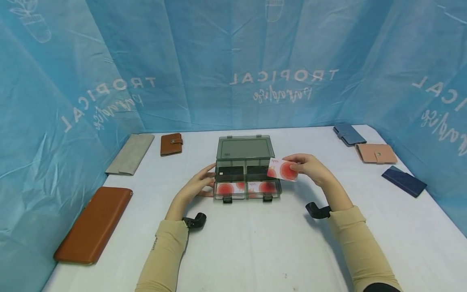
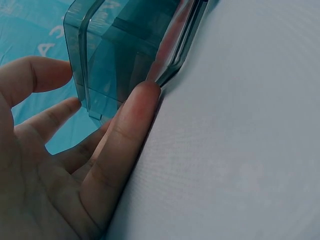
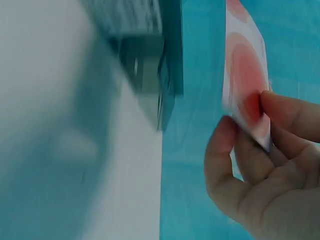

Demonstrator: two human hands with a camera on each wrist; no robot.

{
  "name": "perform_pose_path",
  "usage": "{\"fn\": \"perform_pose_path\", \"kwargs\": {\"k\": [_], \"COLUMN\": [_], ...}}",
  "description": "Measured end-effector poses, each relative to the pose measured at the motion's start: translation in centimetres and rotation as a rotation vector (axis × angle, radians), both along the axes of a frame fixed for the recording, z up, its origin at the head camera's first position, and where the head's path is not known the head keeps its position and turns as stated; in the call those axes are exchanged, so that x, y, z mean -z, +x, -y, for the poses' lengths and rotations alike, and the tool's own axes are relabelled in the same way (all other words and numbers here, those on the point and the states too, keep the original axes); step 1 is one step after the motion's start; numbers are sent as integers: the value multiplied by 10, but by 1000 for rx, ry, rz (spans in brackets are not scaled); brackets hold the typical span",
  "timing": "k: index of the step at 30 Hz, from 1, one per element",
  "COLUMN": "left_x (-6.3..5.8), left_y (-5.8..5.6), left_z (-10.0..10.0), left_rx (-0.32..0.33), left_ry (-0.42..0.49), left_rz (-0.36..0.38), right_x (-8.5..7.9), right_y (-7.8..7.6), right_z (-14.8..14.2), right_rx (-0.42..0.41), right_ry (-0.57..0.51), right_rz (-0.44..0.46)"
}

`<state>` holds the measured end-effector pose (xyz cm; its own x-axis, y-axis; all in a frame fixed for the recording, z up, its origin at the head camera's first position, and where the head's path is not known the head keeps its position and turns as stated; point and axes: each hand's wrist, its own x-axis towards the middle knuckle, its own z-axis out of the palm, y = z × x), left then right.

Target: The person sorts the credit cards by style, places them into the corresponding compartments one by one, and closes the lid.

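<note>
A translucent green plastic box (image 1: 249,178) stands mid-table with its lid (image 1: 245,147) raised at the back. Red-and-white cards (image 1: 225,188) lie in its two front compartments, and black card-like pieces (image 1: 230,172) show in the two rear ones. My left hand (image 1: 197,184) touches the box's left side; in the left wrist view its fingers (image 2: 122,135) lie against the clear wall without curling round it. Just over the box's right edge, my right hand (image 1: 308,167) pinches a red-and-white card (image 1: 279,169) between thumb and fingers. The same card (image 3: 245,75) appears tilted in the right wrist view.
At the left lie a large brown wallet (image 1: 95,225), a grey wallet (image 1: 130,155) and a small brown card holder (image 1: 171,144). On the right are a blue wallet (image 1: 349,134), a tan wallet (image 1: 377,153) and a navy case (image 1: 403,181). Blue curtains (image 1: 204,101) surround the white table.
</note>
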<state>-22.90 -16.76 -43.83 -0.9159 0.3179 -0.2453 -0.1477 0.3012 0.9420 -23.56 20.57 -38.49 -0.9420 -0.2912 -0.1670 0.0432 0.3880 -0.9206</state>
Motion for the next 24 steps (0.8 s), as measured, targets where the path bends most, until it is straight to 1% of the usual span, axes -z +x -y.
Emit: {"fn": "perform_pose_path", "kwargs": {"k": [2, 5, 8, 11, 15, 17, 18, 20, 24], "left_x": [-8, -20, -21, -19, -6, 0, 4, 7, 9], "left_y": [5, 12, 12, 11, 4, 0, -2, -3, -3], "left_z": [-1, -5, -6, -6, -3, -2, -1, 0, 0], "left_rx": [14, 16, 19, 19, 12, 5, 2, -1, -9], "left_ry": [5, 0, -3, -6, -5, -1, -1, 2, 0], "left_rz": [-1, 10, 12, 14, 16, 16, 17, 14, 9], "right_x": [-1, 1, 4, 7, 8, 9, 10, 11, 12], "right_y": [0, 0, -1, 0, 2, 3, 3, 4, 7], "right_z": [13, 30, 41, 49, 55, 57, 58, 59, 60], "right_rx": [0, -19, -60, -91, -105, -120, -127, -134, -134], "right_ry": [23, 61, 84, 84, 86, 107, 121, 168, 307], "right_rz": [-11, -31, -59, -68, -75, -93, -101, -128, -200]}}
